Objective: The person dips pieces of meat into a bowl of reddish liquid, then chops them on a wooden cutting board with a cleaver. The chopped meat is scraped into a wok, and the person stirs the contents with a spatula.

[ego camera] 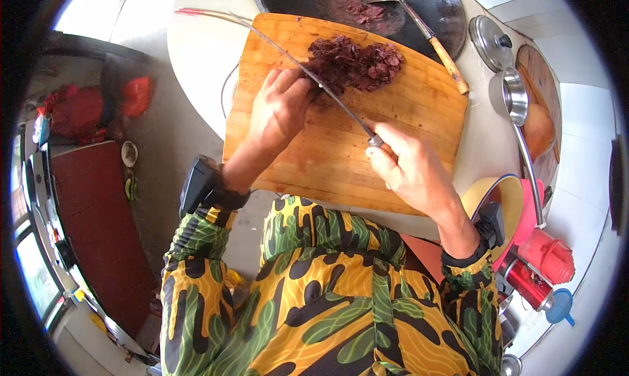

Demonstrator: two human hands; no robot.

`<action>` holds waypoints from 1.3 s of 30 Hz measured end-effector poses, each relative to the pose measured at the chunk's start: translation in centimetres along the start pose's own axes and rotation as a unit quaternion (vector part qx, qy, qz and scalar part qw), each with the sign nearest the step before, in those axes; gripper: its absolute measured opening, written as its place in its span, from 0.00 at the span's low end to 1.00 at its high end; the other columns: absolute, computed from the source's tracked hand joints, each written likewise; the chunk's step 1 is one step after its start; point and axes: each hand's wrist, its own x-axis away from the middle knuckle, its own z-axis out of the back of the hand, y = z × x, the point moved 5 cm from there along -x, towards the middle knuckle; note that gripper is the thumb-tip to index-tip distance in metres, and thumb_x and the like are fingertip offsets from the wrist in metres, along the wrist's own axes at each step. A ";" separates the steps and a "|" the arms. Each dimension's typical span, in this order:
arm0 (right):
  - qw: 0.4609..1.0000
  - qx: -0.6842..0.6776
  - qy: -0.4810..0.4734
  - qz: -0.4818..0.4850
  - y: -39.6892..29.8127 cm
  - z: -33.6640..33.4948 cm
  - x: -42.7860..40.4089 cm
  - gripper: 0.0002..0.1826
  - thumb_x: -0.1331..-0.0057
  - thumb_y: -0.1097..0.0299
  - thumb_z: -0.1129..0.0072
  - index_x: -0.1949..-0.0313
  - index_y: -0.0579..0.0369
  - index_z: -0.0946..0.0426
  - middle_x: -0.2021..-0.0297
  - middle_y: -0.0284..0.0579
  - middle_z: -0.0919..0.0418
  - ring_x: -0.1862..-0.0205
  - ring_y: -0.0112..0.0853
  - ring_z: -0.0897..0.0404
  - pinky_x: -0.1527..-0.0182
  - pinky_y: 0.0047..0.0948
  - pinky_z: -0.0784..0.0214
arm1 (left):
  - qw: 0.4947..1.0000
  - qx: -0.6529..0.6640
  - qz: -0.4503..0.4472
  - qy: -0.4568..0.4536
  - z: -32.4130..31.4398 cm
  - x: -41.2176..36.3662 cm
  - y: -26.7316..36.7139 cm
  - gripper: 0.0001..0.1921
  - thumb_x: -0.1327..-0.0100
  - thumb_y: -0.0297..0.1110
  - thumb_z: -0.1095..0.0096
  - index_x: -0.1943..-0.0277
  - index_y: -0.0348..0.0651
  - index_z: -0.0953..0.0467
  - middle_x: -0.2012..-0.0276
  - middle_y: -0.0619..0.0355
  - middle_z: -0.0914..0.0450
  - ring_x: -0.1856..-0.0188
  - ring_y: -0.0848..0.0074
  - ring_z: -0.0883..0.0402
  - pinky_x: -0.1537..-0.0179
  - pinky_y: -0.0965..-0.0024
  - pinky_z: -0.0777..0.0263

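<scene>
My right hand (413, 167) grips the handle of a knife (341, 105). Its blade is seen almost edge-on, slanting up and left across the wooden cutting board (304, 159). The curled fingers of my left hand (281, 105) hold dark meat at the left end of a pile of sliced dark meat (363, 64). My left fingertips are hidden behind the blade and the meat. The blade passes right by those fingers; whether it touches the meat is unclear.
Beyond the board, a large wok (442, 12) holds more dark meat and a wooden-handled spatula (444, 61). Red-ended chopsticks (201, 13) lie at upper left. On the right are a metal lid (491, 44), a metal ladle (516, 98), a yellow basin (511, 199) and a red canister (528, 283).
</scene>
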 end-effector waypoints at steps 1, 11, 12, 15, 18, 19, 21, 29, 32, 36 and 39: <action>1.000 -0.005 -0.005 -0.007 0.3 -0.4 -0.5 0.08 0.31 0.68 0.50 0.60 0.60 0.27 0.80 0.35 0.31 0.81 0.19 0.31 0.78 0.24 0.37 | 1.000 0.004 0.000 0.002 0.1 0.0 -0.1 0.08 0.48 0.18 0.38 0.63 0.37 0.22 0.60 0.51 0.21 0.60 0.55 0.24 0.58 0.59 0.26; 0.993 -0.099 -0.018 -0.066 1.5 0.1 -0.6 0.07 0.31 0.70 0.49 0.58 0.61 0.27 0.83 0.33 0.33 0.82 0.19 0.31 0.79 0.24 0.38 | 1.000 0.006 -0.002 0.010 0.3 0.2 0.0 0.09 0.47 0.18 0.41 0.63 0.38 0.22 0.59 0.51 0.20 0.59 0.56 0.23 0.59 0.59 0.26; 0.992 -0.106 -0.014 -0.070 1.2 0.3 -0.2 0.07 0.31 0.70 0.49 0.59 0.60 0.28 0.83 0.32 0.33 0.82 0.19 0.31 0.79 0.24 0.39 | 1.000 0.010 0.003 0.008 0.2 0.2 0.0 0.09 0.47 0.18 0.41 0.63 0.38 0.22 0.59 0.51 0.20 0.60 0.56 0.23 0.59 0.59 0.26; 0.998 -0.060 -0.010 -0.016 0.0 0.4 0.3 0.07 0.31 0.70 0.48 0.59 0.61 0.28 0.82 0.35 0.32 0.82 0.19 0.31 0.79 0.25 0.39 | 1.000 0.006 0.000 0.017 0.0 0.1 -0.1 0.08 0.47 0.18 0.40 0.64 0.39 0.22 0.59 0.52 0.20 0.60 0.56 0.23 0.59 0.59 0.26; 1.000 -0.021 -0.002 -0.004 0.1 -0.3 -0.6 0.08 0.31 0.69 0.48 0.60 0.62 0.27 0.80 0.40 0.30 0.83 0.20 0.30 0.79 0.26 0.37 | 1.000 0.006 -0.001 0.012 0.0 0.2 -0.3 0.08 0.48 0.18 0.40 0.64 0.39 0.22 0.59 0.52 0.20 0.60 0.56 0.23 0.60 0.60 0.26; 1.000 -0.016 0.002 0.001 0.3 -0.6 -1.2 0.08 0.31 0.68 0.48 0.60 0.62 0.27 0.79 0.40 0.30 0.83 0.21 0.30 0.79 0.26 0.37 | 1.000 0.008 0.002 0.011 0.1 0.2 -0.4 0.08 0.48 0.18 0.40 0.64 0.39 0.22 0.59 0.52 0.20 0.60 0.57 0.23 0.60 0.60 0.26; 0.999 -0.031 -0.008 -0.016 0.9 -1.0 -1.7 0.08 0.31 0.68 0.49 0.62 0.62 0.28 0.81 0.38 0.30 0.82 0.20 0.29 0.79 0.25 0.37 | 1.000 0.015 0.004 0.008 0.2 0.2 -0.5 0.08 0.48 0.18 0.39 0.64 0.39 0.22 0.60 0.52 0.20 0.60 0.57 0.23 0.60 0.60 0.26; 0.992 -0.098 -0.031 -0.067 0.9 0.3 -0.1 0.07 0.31 0.69 0.49 0.62 0.62 0.29 0.82 0.33 0.32 0.82 0.18 0.32 0.79 0.23 0.38 | 0.999 0.013 0.032 0.030 0.4 0.9 -0.4 0.10 0.49 0.18 0.38 0.62 0.39 0.22 0.62 0.52 0.22 0.61 0.56 0.23 0.59 0.58 0.26; 0.998 -0.064 -0.010 -0.002 -0.3 0.3 0.6 0.07 0.31 0.70 0.48 0.60 0.61 0.28 0.82 0.33 0.32 0.82 0.19 0.33 0.78 0.23 0.38 | 0.998 0.013 0.048 0.024 0.1 1.1 -0.8 0.10 0.50 0.19 0.38 0.63 0.39 0.22 0.62 0.53 0.22 0.61 0.56 0.23 0.59 0.58 0.26; 0.999 -0.037 -0.024 -0.012 0.1 -0.8 -0.2 0.08 0.31 0.69 0.49 0.60 0.61 0.28 0.81 0.33 0.32 0.82 0.19 0.32 0.78 0.23 0.38 | 0.999 0.008 0.040 0.010 0.0 1.3 -1.3 0.11 0.52 0.19 0.37 0.63 0.40 0.22 0.60 0.54 0.21 0.61 0.56 0.23 0.58 0.59 0.26; 0.996 -0.052 -0.046 -0.061 1.3 -1.1 -1.1 0.08 0.31 0.69 0.50 0.62 0.61 0.28 0.81 0.33 0.31 0.82 0.19 0.32 0.79 0.23 0.38 | 0.999 0.014 0.034 0.016 0.1 1.3 -1.3 0.10 0.51 0.19 0.37 0.64 0.40 0.22 0.58 0.53 0.20 0.60 0.57 0.23 0.58 0.59 0.26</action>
